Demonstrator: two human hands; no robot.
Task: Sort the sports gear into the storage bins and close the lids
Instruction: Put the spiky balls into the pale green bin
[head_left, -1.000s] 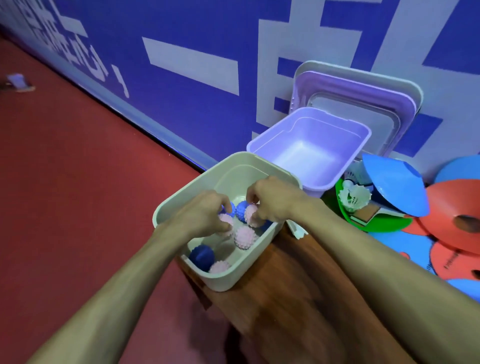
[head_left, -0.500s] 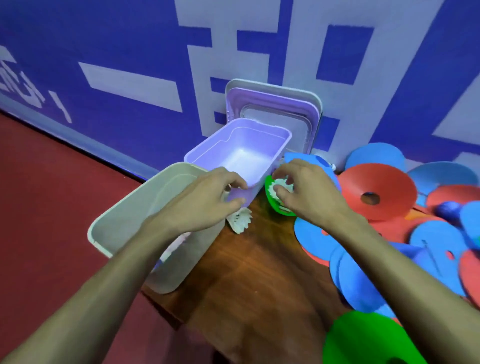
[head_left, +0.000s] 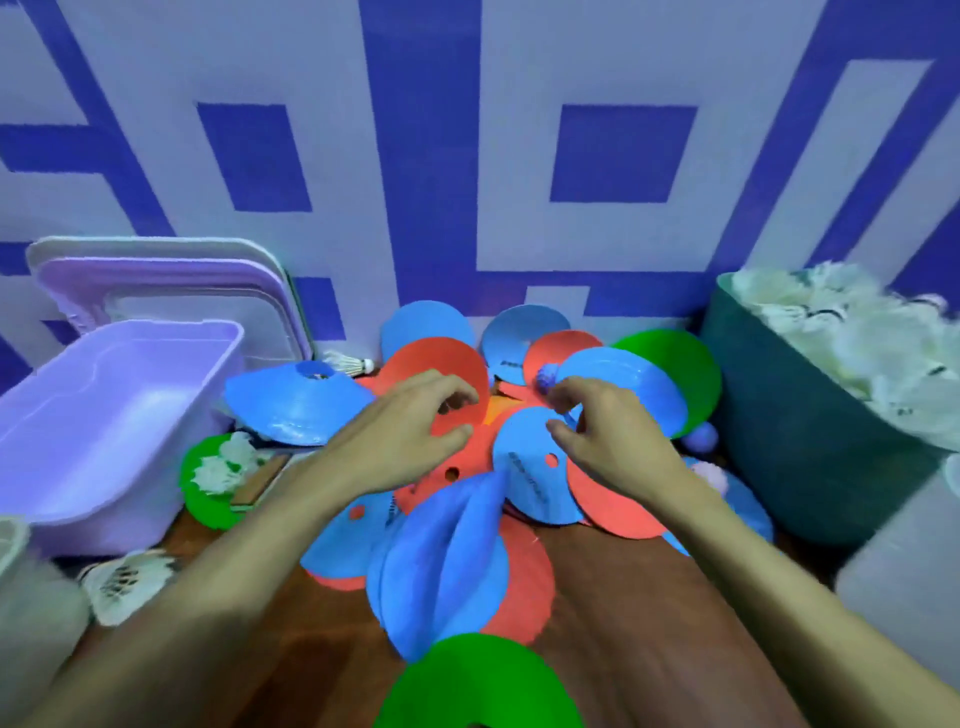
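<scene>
- Hovering over the heap of disc cones (head_left: 524, 467) on the wooden table (head_left: 623, 613), our left hand (head_left: 400, 441) curls its fingers loosely above a red cone (head_left: 426, 364), gripping nothing that we can see;
- our right hand (head_left: 608, 436) is likewise half-curled and empty, its fingertips just beside a blue spiky ball (head_left: 545, 375);
- the lilac bin (head_left: 156, 328) stands uncovered at the left; its lids (head_left: 171, 280) lean on the wall behind;
- the teal bin (head_left: 805, 441) at the right is heaped with shuttlecocks (head_left: 857, 343);
- loose shuttlecocks (head_left: 223, 462) lie on a green cone (head_left: 205, 501) beside the lilac bin.
</scene>
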